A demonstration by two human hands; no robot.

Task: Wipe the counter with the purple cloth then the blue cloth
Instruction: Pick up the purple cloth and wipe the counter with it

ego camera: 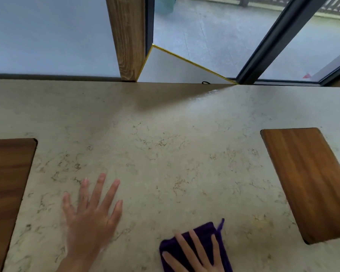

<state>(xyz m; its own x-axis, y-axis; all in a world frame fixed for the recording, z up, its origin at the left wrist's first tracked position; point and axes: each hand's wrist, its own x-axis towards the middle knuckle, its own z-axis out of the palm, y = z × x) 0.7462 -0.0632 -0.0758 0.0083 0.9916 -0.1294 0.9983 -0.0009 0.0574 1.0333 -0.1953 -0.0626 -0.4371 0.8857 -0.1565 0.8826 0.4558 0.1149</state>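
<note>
A folded purple cloth (204,231) lies flat on the beige marbled counter (165,146) near the front edge, right of centre. My right hand (196,256) presses down on it with the fingers spread flat over its top; the wrist is cut off by the frame's bottom edge. My left hand (90,218) rests on the bare counter to the left, fingers apart, holding nothing. No blue cloth shows in the head view.
A wooden inset panel (310,183) sits in the counter at the right and another (6,183) at the left edge. Behind the counter stand a wooden post (126,36), a wall and glass panes with dark frames (273,40).
</note>
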